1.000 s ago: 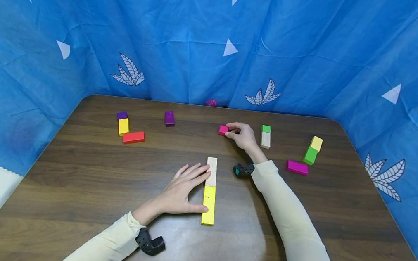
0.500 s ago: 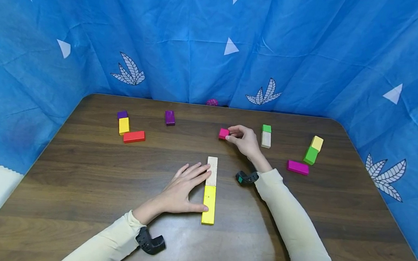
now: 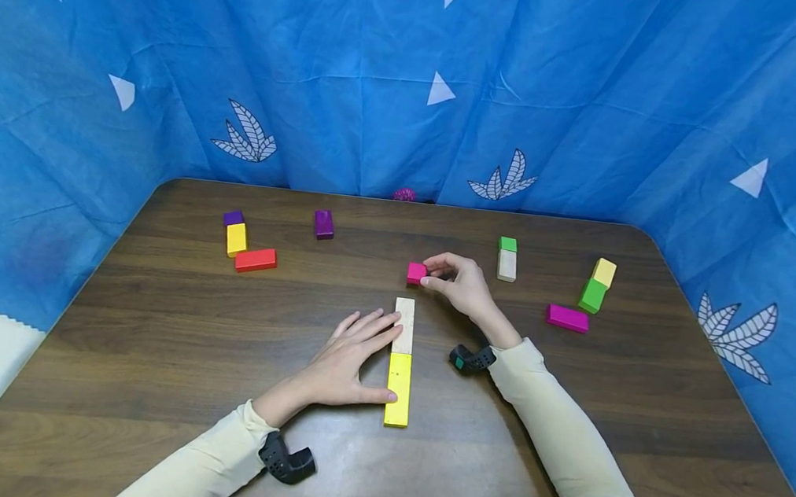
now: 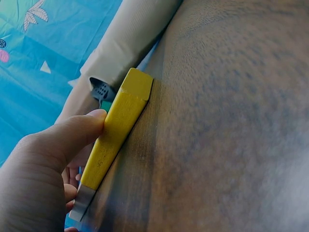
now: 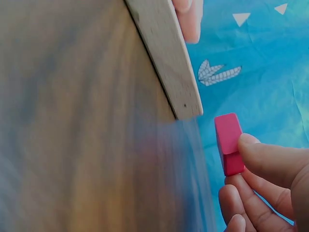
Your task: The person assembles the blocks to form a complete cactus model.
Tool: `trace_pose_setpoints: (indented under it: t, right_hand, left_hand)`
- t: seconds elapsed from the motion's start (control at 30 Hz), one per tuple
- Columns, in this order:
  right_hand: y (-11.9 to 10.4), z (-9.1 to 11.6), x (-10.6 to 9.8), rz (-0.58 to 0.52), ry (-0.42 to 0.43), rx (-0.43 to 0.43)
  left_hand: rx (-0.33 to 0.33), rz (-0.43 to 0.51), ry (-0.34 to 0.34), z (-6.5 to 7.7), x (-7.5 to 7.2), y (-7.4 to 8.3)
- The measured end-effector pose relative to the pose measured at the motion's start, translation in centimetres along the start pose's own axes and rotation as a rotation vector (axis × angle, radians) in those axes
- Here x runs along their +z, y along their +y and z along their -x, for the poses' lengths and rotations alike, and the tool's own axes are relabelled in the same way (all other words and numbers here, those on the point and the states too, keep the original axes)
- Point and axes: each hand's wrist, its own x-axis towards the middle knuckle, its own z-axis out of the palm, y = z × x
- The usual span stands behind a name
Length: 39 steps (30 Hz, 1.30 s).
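Note:
A small pink block [image 3: 416, 273] is pinched between the thumb and fingers of my right hand [image 3: 464, 290], a short way beyond the far end of a row of two blocks. That row runs away from me: a yellow block [image 3: 397, 389] nearer, a pale wooden block [image 3: 404, 326] end to end with it. My left hand [image 3: 341, 366] lies spread along the row's left side, thumb tip on the yellow block [image 4: 114, 140], outstretched fingertips on the pale one. In the right wrist view the pink block [image 5: 229, 140] sticks out past the thumb tip, near the pale block's end.
Back left stand a purple block [image 3: 233, 217], a yellow block [image 3: 236, 240] and a red block [image 3: 256, 260]; another purple block [image 3: 324, 225] is apart. Right are green-and-white blocks [image 3: 506, 262], a cream block [image 3: 604, 272], a green block [image 3: 591, 295] and a magenta block [image 3: 567, 318].
My right hand has drawn the pink block toward me and slightly left, from near the table's back to just beyond the row. My left hand has stayed in place.

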Motion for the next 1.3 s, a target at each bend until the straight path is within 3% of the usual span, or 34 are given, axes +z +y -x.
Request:
trace_pose_setpoints:
  t: [0.83, 1.3]
  right_hand:
    - [0.5, 1.2, 0.7, 0.072, -0.051, -0.064]
    - [0.7, 1.3, 0.8, 0.058, -0.071, -0.117]
  left_hand:
    - [-0.008, -0.002, -0.009, -0.1, 0.1, 0.1]
    - [-0.010, -0.008, -0.005, -0.1, 0.2, 0.2]
